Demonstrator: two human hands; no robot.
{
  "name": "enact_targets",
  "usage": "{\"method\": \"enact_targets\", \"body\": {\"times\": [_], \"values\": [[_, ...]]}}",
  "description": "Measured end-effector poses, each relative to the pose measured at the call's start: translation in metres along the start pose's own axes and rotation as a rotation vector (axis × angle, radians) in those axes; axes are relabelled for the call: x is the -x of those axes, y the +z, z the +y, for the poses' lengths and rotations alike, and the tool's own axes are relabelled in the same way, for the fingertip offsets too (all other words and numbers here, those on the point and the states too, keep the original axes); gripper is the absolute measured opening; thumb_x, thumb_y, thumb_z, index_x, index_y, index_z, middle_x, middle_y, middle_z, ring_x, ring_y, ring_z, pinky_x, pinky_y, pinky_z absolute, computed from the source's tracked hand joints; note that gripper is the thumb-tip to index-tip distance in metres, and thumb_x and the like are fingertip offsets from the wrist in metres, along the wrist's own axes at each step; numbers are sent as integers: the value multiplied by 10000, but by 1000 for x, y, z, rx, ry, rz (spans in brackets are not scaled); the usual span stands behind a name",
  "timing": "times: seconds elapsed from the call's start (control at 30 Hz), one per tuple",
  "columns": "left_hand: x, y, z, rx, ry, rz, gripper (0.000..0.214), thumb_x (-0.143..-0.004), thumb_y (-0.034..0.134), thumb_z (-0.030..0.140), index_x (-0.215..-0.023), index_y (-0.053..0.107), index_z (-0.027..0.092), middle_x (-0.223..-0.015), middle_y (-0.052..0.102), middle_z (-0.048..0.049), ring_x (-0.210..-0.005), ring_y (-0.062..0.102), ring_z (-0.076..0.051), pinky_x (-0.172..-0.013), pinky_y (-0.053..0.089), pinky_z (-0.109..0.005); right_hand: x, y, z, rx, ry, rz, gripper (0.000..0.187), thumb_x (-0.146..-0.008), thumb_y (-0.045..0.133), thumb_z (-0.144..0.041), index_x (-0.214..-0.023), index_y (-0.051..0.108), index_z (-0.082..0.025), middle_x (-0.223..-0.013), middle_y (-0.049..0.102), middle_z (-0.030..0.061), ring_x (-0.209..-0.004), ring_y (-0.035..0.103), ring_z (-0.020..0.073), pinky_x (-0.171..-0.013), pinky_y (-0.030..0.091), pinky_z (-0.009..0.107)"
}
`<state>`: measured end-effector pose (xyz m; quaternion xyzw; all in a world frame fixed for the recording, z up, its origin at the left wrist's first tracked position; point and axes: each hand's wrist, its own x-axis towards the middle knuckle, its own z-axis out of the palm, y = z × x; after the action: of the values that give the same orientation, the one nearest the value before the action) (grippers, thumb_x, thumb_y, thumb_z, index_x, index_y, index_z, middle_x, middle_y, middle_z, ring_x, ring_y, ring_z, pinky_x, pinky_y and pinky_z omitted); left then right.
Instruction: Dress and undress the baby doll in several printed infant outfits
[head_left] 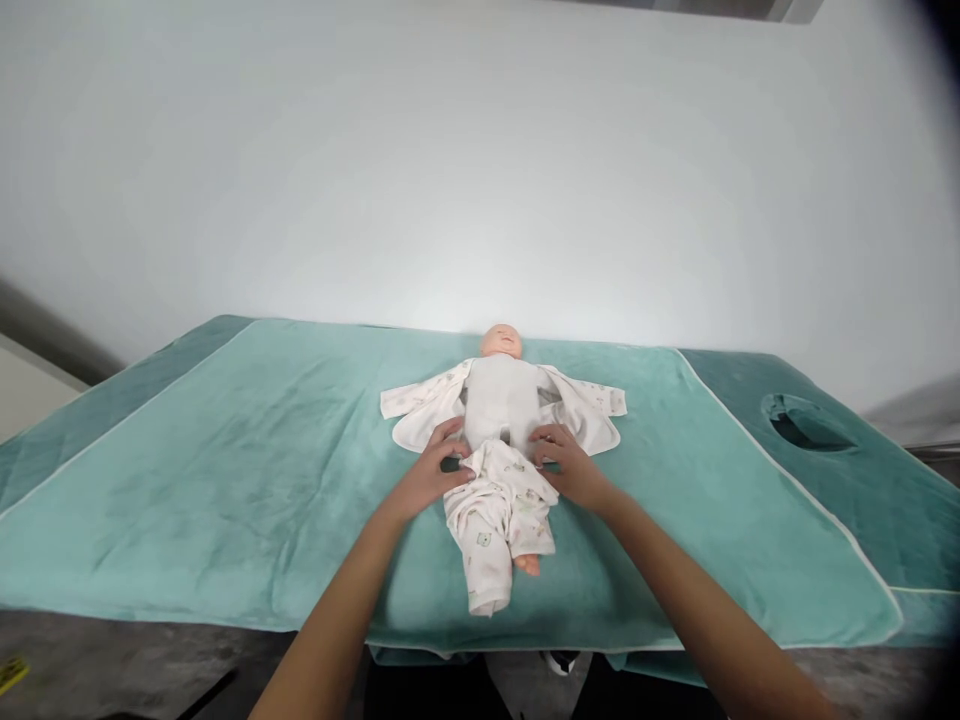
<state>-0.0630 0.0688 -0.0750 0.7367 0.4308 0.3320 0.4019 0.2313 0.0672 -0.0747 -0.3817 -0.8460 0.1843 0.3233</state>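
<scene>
And here we are at the trouser waist, both hands in close! The left hand (435, 470) is half curled, thumb and fingers a little apart, right at the waist edge of the patterned trousers (495, 495); whether it pinches any cloth, I can't tell. The right hand (571, 470) mirrors it on the other side, fingers bent and loosely parted, its grip just as hard to read.

Between and beyond them lies the doll (504, 400), face up on the green-covered bed (247, 470), head pointing away from the hands.

So what's done? The trousers are on the lower body, and just below the right hand a bare foot (528, 564) peeks from the cuff: that leg looks through. Below the left hand, the other trouser leg runs longer, its foot out of sight, so that side looks less finished.

And what's left? Past the fingers the jacket (589, 422) lies wide open, a front panel out to each side, sleeves spread. Nothing is closed over the pale torso, and the trouser fabric is bunched and crooked between the hands.
</scene>
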Motion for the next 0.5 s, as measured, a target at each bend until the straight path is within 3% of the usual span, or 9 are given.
{"method": "enact_targets", "body": {"times": [0.07, 0.13, 0.2, 0.33, 0.4, 0.5], "values": [[-8, -2, 10, -21, 1, -81, 234, -885, 601, 444, -862, 610, 211, -1652, 227, -63, -1486, 308, -303, -1178, 345, -434, -6, -1, -3, 70, -48, 3, 154, -947, 526, -243, -802, 575, -229, -1381, 544, 108, -1345, 440, 275, -1055, 432, 497], [-18, -4, 18, -57, 14, -155, 201, -888, 592, 412, -859, 601, 213, -1666, 198, -43, -1462, 352, -299, -1139, 390, -425, -13, 0, 0, 116, -56, 14, 177, -985, 466, -261, -836, 558, -235, -1386, 553, 118, -1376, 425, 267, -1089, 419, 499], [-27, -4, 20, -93, 26, -169, 192, -895, 580, 405, -870, 619, 219, -1650, 242, -35, -1438, 387, -287, -1110, 418, -407, -21, 4, 8, 174, -19, 5, 209, -1010, 404, -270, -863, 550, -236, -1259, 620, 131, -1283, 507, 264, -1058, 440, 478], [-46, -2, 17, -218, 33, -28, 347, -957, 482, 448, -769, 662, 218, -1501, 464, -55, -1374, 455, -268, -1173, 347, -427, -47, 11, 24, 276, 222, 27, 245, -1006, 360, -285, -831, 525, -239, -901, 648, 106, -923, 608, 254, -879, 487, 416], [-59, -2, 19, -300, 70, -32, 290, -915, 571, 474, -815, 694, 231, -1518, 449, -49, -1440, 369, -284, -1215, 289, -452, -60, 16, 29, 270, 310, 94, 206, -981, 394, -290, -834, 529, -237, -843, 634, 87, -857, 602, 245, -836, 488, 391], [-80, -5, 27, -351, 145, -157, 265, -797, 728, 498, -867, 707, 243, -1608, 345, -21, -1538, 172, -325, -1242, 231, -509, -73, 27, 37, 201, 250, 242, 123, -900, 510, -266, -985, 587, -222, -1070, 661, 103, -1081, 596, 256, -976, 466, 412]]}}
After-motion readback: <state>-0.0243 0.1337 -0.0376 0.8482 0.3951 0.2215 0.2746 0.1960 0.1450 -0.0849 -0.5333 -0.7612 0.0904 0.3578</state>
